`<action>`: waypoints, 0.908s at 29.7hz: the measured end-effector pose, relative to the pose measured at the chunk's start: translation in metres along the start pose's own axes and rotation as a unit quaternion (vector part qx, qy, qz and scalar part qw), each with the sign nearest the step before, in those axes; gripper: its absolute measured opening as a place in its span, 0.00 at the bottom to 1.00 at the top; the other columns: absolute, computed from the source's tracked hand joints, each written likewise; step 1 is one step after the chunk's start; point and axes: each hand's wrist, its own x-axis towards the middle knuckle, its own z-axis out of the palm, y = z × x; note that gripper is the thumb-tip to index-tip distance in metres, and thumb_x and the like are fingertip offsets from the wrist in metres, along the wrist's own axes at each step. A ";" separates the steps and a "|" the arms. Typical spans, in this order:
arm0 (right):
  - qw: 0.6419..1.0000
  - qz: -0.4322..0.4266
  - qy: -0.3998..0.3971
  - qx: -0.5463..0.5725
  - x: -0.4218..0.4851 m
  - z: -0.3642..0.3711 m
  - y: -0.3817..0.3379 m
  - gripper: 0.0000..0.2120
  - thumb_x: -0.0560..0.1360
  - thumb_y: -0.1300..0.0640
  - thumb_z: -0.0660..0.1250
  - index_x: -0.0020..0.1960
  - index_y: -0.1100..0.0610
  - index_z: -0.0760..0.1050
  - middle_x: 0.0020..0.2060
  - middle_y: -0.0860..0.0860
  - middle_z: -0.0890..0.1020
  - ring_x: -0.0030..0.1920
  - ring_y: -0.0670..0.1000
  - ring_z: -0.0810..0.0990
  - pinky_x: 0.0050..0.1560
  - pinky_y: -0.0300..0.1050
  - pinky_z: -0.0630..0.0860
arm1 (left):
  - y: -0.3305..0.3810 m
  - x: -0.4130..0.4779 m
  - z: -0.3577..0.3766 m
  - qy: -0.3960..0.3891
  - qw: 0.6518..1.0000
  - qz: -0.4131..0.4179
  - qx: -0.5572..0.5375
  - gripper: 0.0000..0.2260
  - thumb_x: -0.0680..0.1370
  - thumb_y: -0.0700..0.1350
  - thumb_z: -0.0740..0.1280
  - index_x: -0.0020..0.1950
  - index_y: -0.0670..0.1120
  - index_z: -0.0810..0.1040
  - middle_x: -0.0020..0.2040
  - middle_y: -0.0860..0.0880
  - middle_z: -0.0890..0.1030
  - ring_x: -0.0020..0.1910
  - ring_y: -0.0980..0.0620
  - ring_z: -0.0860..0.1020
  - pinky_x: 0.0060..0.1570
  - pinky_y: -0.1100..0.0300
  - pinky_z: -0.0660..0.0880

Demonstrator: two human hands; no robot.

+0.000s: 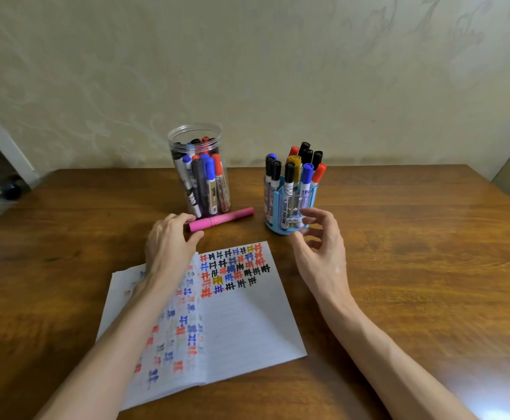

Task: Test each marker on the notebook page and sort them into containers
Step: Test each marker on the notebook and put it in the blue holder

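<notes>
**Inspector:** Start at the left. What is the left hand [169, 244] doing?

**Assistant:** It reaches over the top edge of the open notebook [247, 322]. The fingers are curled over the left end of the pink marker [226, 219], and the thumb lies just beside the marker's near side. I cannot tell whether the grip has closed on it.

**Inspector:** Where is the marker?

**Assistant:** It lies flat on the wooden table [399, 268], capped. It runs left to right along the foot of the clear jar [194, 130], between the jar and the notebook.

**Inspector:** What is in the jar?

**Assistant:** It stands upright with no lid. The capped markers [209, 177] inside are black, blue and red, and most of them lean.

**Inspector:** And the notebook?

**Assistant:** It lies open in front of the person. The right-hand page has rows of test marks [232, 268] across its top in red, blue, black and yellow, with plain lines below. The left page [172, 338] shows fainter marks and is partly under the left forearm.

**Inspector:** What is further right?

**Assistant:** The blue holder [290, 230] stands upright, near the jar but apart from it. Its markers [290, 174] stand cap-up in black, blue, red and one yellow.

**Inspector:** And the right hand [323, 247]?

**Assistant:** Its fingers are spread and loosely bent, and it holds nothing. It hovers by the holder's front right side. I cannot confirm whether it touches the holder.
</notes>
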 end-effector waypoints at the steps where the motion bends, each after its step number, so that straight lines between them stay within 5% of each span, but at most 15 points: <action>1: 1.000 0.001 -0.009 -0.008 0.000 0.001 0.000 0.16 0.79 0.58 0.70 0.64 0.46 0.74 0.60 0.44 0.78 0.55 0.38 0.79 0.45 0.29 0.78 | 0.000 0.000 0.000 -0.004 1.000 -0.001 -0.001 0.16 0.77 0.51 0.75 0.64 0.49 0.82 0.58 0.47 0.82 0.57 0.47 0.78 0.53 0.52 0.75; 8: 0.996 -0.009 -0.090 -0.028 -0.004 0.006 -0.001 0.03 0.80 0.56 0.72 0.51 0.51 0.84 0.43 0.43 0.85 0.46 0.44 0.83 0.45 0.37 0.80 | 0.005 -0.008 -0.019 -0.027 0.996 -0.010 -0.083 0.11 0.79 0.49 0.73 0.60 0.51 0.83 0.53 0.51 0.80 0.53 0.52 0.76 0.44 0.61 0.69; 13: 0.983 0.036 -0.168 0.067 -0.011 0.008 -0.012 0.13 0.79 0.48 0.74 0.57 0.55 0.85 0.40 0.45 0.88 0.42 0.44 0.86 0.43 0.41 0.82 | 0.014 -0.034 -0.041 -0.115 0.973 0.033 -0.195 0.09 0.78 0.47 0.73 0.59 0.55 0.83 0.53 0.56 0.83 0.54 0.58 0.79 0.46 0.63 0.74; 19: 0.975 0.060 -0.156 0.146 -0.016 0.011 -0.018 0.12 0.79 0.47 0.73 0.46 0.56 0.85 0.35 0.58 0.83 0.34 0.51 0.79 0.37 0.44 0.77 | 0.030 -0.052 -0.046 -0.205 0.950 0.141 -0.190 0.12 0.79 0.50 0.72 0.62 0.59 0.79 0.51 0.66 0.80 0.54 0.70 0.77 0.48 0.70 0.74; 27: 0.974 0.050 -0.165 0.150 -0.017 0.012 -0.015 0.13 0.78 0.49 0.75 0.48 0.60 0.85 0.35 0.58 0.84 0.34 0.53 0.80 0.37 0.46 0.77 | 0.035 -0.062 -0.042 -0.211 0.926 0.159 -0.272 0.14 0.74 0.57 0.72 0.58 0.55 0.82 0.49 0.62 0.84 0.53 0.63 0.81 0.52 0.68 0.77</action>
